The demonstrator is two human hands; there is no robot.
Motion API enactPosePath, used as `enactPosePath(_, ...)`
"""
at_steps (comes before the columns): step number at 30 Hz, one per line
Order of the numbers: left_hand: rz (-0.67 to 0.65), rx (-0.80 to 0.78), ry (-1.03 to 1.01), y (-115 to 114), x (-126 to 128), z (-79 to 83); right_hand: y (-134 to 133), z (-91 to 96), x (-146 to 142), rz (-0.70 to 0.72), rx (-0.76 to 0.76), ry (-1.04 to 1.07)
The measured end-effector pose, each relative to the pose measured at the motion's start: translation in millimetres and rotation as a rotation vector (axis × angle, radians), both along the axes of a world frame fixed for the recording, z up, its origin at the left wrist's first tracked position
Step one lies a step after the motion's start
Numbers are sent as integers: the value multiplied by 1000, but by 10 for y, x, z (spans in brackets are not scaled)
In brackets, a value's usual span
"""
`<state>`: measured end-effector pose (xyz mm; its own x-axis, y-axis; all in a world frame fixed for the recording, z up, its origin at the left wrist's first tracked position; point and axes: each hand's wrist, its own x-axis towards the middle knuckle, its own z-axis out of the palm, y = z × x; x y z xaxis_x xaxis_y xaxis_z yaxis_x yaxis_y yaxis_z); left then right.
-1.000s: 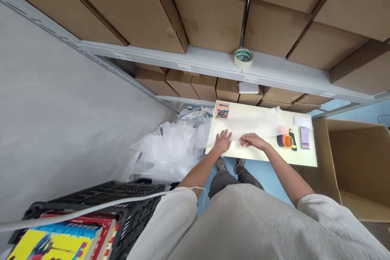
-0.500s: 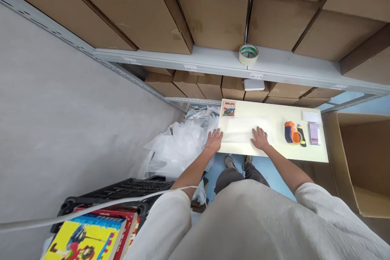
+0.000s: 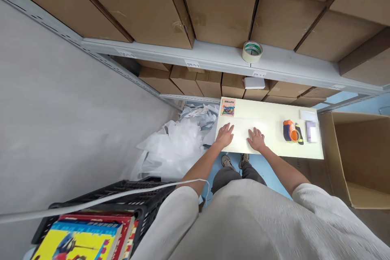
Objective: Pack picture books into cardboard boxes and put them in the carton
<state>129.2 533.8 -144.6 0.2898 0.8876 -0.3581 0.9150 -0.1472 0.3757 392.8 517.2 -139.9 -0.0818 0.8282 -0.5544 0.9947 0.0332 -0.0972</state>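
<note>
My left hand (image 3: 224, 135) lies with its fingers stretched out near the left end of a pale table (image 3: 274, 109). A short way to its right, my right hand (image 3: 256, 139) rests with fingers spread. Under and between the hands is a thin whitish sheet (image 3: 240, 125), hard to tell from the tabletop. Beyond my left hand, a small pink booklet (image 3: 228, 107) with a colourful picture sits in the far left corner. To the right lie an orange and dark blue tape dispenser (image 3: 291, 131) and a black and yellow utility knife (image 3: 299, 134).
White plastic sheeting (image 3: 176, 150) is heaped left of the table. A tape roll (image 3: 252, 52) sits on the grey shelf (image 3: 219, 55) among cardboard boxes. An open carton (image 3: 362, 158) stands at right; a black crate (image 3: 149, 195) with books (image 3: 82, 235) is at lower left.
My left hand has moved right, inward from the table's left edge. My right hand has shifted slightly left, so the hands are closer together. The view has tilted a little.
</note>
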Motion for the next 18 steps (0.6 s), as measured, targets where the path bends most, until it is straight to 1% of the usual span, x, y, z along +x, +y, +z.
enactPosePath(2, -33, -18, -4, -18, 118, -63, -42, 16, -19, 18, -14, 8)
enactPosePath(4, -25, -64, 28, -63, 144, -137, -88, 29, -28, 30, -9, 22)
enactPosePath(6, 5, -107, 71, -111, 94, -205, -90, 36, -37, 17, 12, 44)
enactPosePath(8, 27, -124, 94, -151, 14, -253, -9, 29, -72, -29, 54, 84)
enactPosePath(10, 38, -120, 96, -181, -50, -284, 171, 3, -168, -98, 107, 168)
enactPosePath(12, 51, -116, 96, -201, -71, -303, 429, -44, -340, -191, 134, 294)
enactPosePath(15, 57, -114, 111, -213, -39, -331, 866, -141, -706, -424, 92, 473)
enactPosePath(18, 58, -120, 132, -208, 5, -372, 1215, -251, -1080, -640, 49, 569)
